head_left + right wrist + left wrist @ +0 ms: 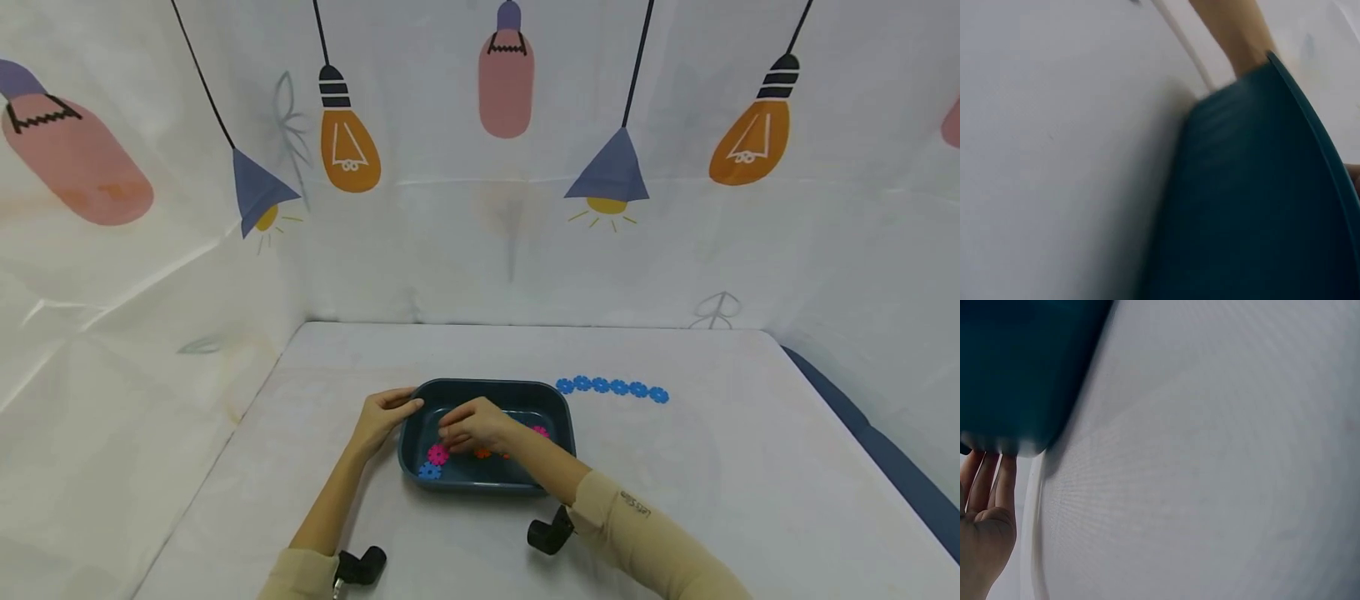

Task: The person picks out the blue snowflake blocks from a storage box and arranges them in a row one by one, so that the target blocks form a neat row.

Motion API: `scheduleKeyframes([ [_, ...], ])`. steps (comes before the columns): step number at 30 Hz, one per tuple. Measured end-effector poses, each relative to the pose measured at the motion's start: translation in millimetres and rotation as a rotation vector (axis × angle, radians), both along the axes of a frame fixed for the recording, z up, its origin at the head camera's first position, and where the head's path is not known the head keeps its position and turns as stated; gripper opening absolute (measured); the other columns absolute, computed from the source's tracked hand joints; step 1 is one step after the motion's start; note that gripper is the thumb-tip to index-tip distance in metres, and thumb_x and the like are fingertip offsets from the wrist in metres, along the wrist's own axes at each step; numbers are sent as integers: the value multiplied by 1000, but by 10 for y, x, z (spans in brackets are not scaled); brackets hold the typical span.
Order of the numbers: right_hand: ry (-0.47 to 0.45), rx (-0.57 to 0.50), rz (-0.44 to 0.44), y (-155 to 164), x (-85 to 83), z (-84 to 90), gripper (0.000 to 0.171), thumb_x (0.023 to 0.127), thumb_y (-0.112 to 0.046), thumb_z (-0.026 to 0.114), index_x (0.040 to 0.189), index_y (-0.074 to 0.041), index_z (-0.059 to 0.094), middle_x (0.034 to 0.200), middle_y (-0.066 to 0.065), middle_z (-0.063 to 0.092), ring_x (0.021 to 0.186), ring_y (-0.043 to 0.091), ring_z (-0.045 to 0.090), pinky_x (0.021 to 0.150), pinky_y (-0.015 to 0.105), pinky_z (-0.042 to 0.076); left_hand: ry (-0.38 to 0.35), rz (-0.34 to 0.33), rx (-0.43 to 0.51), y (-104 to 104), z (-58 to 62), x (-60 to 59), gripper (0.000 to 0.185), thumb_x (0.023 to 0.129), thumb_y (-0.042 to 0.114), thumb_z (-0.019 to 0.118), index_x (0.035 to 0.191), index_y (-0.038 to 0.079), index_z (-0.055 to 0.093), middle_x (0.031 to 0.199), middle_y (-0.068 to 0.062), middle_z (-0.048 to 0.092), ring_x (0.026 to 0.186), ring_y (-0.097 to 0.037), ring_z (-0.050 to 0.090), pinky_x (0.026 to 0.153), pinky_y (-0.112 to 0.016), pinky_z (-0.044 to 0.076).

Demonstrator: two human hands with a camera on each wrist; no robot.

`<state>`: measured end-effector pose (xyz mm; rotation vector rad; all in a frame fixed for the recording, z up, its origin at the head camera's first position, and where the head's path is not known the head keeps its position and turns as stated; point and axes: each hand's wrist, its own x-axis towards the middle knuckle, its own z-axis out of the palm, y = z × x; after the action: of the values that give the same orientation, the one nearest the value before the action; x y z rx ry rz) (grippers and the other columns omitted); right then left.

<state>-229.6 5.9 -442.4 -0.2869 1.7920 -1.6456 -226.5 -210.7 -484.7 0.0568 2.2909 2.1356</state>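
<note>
A dark teal tray (480, 483) stands on the white table with small flower-shaped pieces in it. My left hand (381, 421) holds the tray's left rim, its thumb over the edge; in the left wrist view the fingers (1005, 484) lie against the outer wall. Inside the tray my right hand (480, 425) reaches down with bent fingers. Its fingertips are close to a pink flower piece (438, 454); whether they pinch anything is hidden. A blue flower piece (430, 471) lies in the near left corner. Orange pieces (482, 453) show partly beneath the hand.
Several blue flower pieces (601, 385) form a row on the table, behind and right of the tray. Another pink piece (540, 431) lies in the tray's right part. A white sheet printed with lamps (450, 250) hangs beyond the table's far edge.
</note>
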Motion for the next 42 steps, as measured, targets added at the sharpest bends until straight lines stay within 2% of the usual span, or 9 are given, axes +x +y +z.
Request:
scheduleKeyframes([
  [3, 52, -8, -112, 176, -86, 19, 33, 89, 0, 60, 118, 14, 56, 110, 28, 63, 94, 33, 66, 81, 41, 54, -9, -18, 8, 21, 65, 23, 38, 87, 7, 67, 119, -12, 58, 117, -26, 61, 92, -5, 64, 81, -21, 52],
  [8, 56, 34, -332, 447, -151, 5, 33, 89, 1, 60, 119, 14, 56, 111, 29, 63, 96, 35, 65, 81, 39, 54, 6, -37, -3, 57, 188, 95, 39, 87, 4, 65, 119, -16, 56, 117, -28, 60, 89, -4, 64, 80, -22, 52],
  [12, 33, 75, -408, 582, -146, -19, 32, 88, 4, 60, 118, 16, 56, 110, 30, 62, 93, 34, 66, 81, 40, 54, -13, -3, 1, 44, 134, 59, 38, 86, 6, 67, 119, -12, 58, 116, -26, 61, 89, -5, 65, 80, -22, 52],
  [16, 15, 62, -418, 634, -152, -35, 31, 88, 6, 58, 117, 17, 56, 111, 32, 61, 95, 35, 65, 82, 41, 53, -3, 16, -11, 25, 41, 3, 39, 85, 9, 69, 118, -9, 60, 116, -24, 63, 90, -6, 65, 80, -22, 52],
  [23, -66, 43, -380, 422, -174, -34, 32, 87, 6, 59, 118, 13, 58, 109, 29, 63, 91, 31, 67, 75, 35, 56, -23, 3, -19, 30, 92, 48, 39, 87, 6, 66, 120, -12, 58, 118, -26, 60, 89, -4, 64, 80, -22, 52],
  [25, -95, 36, -370, 339, -186, -35, 32, 87, 6, 60, 119, 12, 58, 108, 27, 64, 88, 29, 68, 74, 34, 56, -24, 10, -19, 15, 23, 15, 39, 87, 8, 67, 120, -10, 58, 118, -25, 61, 90, -6, 65, 81, -23, 52],
  [30, -162, 23, -386, 209, -215, -39, 35, 85, 8, 61, 120, 11, 57, 108, 26, 63, 83, 26, 68, 75, 34, 56, -4, 23, -24, 17, -15, 2, 40, 85, 11, 69, 119, -8, 60, 116, -22, 63, 92, -7, 65, 81, -23, 52],
  [38, -119, 115, -469, 201, -174, -17, 32, 83, 10, 63, 115, 12, 60, 97, 24, 67, 74, 22, 69, 65, 30, 57, -11, 13, -12, 23, -25, 7, 39, 86, 8, 68, 119, -9, 60, 116, -23, 63, 90, -7, 65, 80, -23, 53],
  [42, -130, 115, -459, 189, -172, -21, 32, 82, 10, 64, 114, 12, 61, 97, 24, 68, 72, 21, 69, 64, 28, 57, -27, 12, 3, 18, 33, 17, 38, 86, 7, 68, 119, -10, 60, 117, -24, 62, 89, -6, 65, 80, -23, 53],
])
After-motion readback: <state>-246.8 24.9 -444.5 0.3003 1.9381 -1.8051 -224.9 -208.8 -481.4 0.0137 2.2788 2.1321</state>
